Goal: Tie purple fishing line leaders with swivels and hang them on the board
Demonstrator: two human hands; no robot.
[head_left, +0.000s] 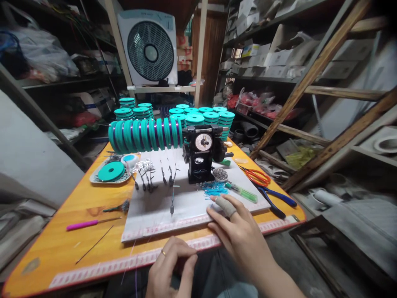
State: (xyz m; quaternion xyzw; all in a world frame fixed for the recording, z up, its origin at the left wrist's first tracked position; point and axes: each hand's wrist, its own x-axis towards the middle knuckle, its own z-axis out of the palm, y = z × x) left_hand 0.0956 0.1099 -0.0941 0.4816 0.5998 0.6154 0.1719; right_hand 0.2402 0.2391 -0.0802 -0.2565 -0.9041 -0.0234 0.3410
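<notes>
My left hand (172, 265) is at the table's front edge, thumb and fingers closed in a pinch; whatever lies between the fingertips is hidden. A ring is on one finger. My right hand (240, 229) rests palm down over the white board (149, 223), fingers stretched and apart, one wrapped in a beige bandage. Its fingertips are just in front of a pile of small blue pieces (214, 189). Behind them stands a black winding device (201, 155) with a dial, carrying a row of turquoise spools (145, 134) with purple line. Several dark weighted rigs (172, 207) hang or lie before it.
A small bowl of metal bits (221, 174), a green-handled tool (243, 192), blue pliers (276, 198) and orange-handled scissors (257, 176) are on the right. To the left are a tray with a turquoise disc (111, 171) and a pink-handled hook (83, 224). Stacked spools (194, 119) stand behind.
</notes>
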